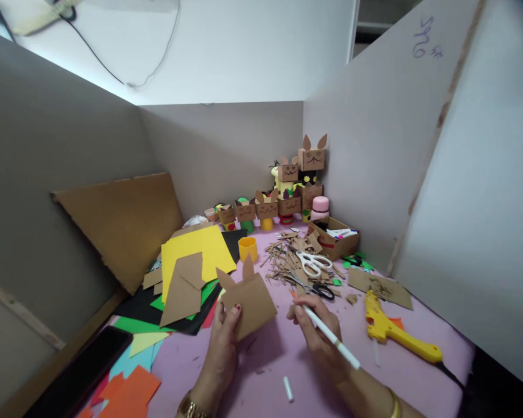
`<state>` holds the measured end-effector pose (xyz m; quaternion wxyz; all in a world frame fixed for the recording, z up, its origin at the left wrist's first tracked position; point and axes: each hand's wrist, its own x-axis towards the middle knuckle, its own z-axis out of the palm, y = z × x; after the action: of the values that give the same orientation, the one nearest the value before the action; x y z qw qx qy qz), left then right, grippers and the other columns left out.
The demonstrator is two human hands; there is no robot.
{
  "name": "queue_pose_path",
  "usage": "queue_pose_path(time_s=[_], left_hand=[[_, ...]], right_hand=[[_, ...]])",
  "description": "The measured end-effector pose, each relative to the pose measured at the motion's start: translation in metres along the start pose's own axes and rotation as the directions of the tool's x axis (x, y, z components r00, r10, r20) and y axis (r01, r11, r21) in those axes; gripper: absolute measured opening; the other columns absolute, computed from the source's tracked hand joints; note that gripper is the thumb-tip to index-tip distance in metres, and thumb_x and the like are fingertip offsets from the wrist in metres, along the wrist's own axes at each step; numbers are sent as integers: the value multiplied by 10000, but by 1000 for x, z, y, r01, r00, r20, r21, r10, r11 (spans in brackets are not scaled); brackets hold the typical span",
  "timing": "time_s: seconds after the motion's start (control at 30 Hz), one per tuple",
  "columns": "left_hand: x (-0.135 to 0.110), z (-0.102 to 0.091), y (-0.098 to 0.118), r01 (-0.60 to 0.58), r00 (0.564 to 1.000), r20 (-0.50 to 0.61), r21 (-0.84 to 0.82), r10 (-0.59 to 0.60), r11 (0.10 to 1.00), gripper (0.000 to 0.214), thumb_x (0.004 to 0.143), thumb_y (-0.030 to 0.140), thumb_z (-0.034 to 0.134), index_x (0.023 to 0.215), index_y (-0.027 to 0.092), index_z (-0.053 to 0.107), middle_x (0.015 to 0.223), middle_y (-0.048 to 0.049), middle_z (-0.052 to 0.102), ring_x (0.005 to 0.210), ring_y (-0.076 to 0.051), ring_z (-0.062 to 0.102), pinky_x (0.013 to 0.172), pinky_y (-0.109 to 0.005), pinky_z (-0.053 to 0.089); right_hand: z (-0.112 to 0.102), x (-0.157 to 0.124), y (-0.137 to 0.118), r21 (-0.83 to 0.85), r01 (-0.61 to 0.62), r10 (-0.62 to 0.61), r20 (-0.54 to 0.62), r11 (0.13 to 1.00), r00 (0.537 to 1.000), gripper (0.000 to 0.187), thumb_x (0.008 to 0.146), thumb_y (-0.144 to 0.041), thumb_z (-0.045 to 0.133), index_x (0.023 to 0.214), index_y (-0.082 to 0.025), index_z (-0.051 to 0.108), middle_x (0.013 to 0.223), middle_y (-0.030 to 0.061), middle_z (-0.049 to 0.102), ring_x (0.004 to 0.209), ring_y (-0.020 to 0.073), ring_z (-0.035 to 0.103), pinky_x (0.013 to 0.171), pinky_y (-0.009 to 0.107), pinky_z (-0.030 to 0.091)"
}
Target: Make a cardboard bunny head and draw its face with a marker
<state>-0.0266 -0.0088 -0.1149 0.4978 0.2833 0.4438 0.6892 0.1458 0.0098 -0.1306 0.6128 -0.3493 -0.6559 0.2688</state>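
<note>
Lower centre: left hand [224, 337], fingers clamped on cardboard box [253, 306]; tight squeeze could dent it. Right hand [320, 343], fingers clamped on marker [333, 337]; slip could streak box.

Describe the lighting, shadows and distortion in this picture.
In the head view, the white wall is the brightest area; in the head view, a soft shadow falls on the purple table below the eared cardboard piece; in the head view, wide-angle distortion makes the grey partitions appear to splay outward.
</note>
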Motion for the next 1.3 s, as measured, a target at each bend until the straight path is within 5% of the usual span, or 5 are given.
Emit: queue_pose_path(time_s=[0.27, 0.47, 0.73, 1.03, 1.3], left_hand=[[10, -5, 2, -50, 983, -177, -59, 39, 997, 395, 779, 386, 609, 1155, 274, 571, 1075, -12, 691, 1069, -233, 599, 818, -334, 554], [12, -1, 8, -29, 970, -243, -82, 8, 996, 269, 794, 393, 582, 1051, 323, 615, 1080, 42, 677, 1161, -220, 522, 696, -239, 563], [15, 2, 8, 35, 969, -242, -47, -46, 998, 328, 797, 372, 580, 1122, 328, 590, 1176, 18, 639, 1241, -272, 454, 791, -353, 582], [14, -6, 1, 81, 995, -70, 65, -76, 995, 452, 759, 419, 617, 1198, 338, 542, 1080, 1, 696, 1037, -252, 627, 810, -365, 573], [28, -9, 0, -103, 994, 48, 246, 94, 964, 759, 699, 421, 694, 1360, 320, 335, 1415, -73, 432, 1321, -324, 358, 1102, -510, 258]], right_hand=[[6, 4, -1, -58, 135, -112, 293, 989, 949, 142, 869, -195, 471, 901, -230, 605, 771, 34, 669, 714, 175, 608, 671, 275, 471], [21, 2, 7, -223, 443, -155, 727, 868, 669, 184, 861, -242, 517, 1021, -265, 605, 895, 2, 687, 865, 170, 577, 816, 265, 416], [6, 31, 33, -716, 223, 123, 397, 661, 910, 310, 872, -95, 463, 1134, -213, 578, 1040, 116, 635, 998, 277, 507, 868, 417, 327], [12, 39, 32, -819, 269, 156, 394, 507, 906, 310, 878, -99, 455, 1148, -205, 564, 1062, 134, 641, 1031, 279, 521, 881, 421, 333], [14, 38, 36, -820, 298, 156, 418, 489, 895, 249, 892, -115, 448, 1048, -214, 615, 1073, 114, 634, 1056, 270, 511, 918, 434, 322]])
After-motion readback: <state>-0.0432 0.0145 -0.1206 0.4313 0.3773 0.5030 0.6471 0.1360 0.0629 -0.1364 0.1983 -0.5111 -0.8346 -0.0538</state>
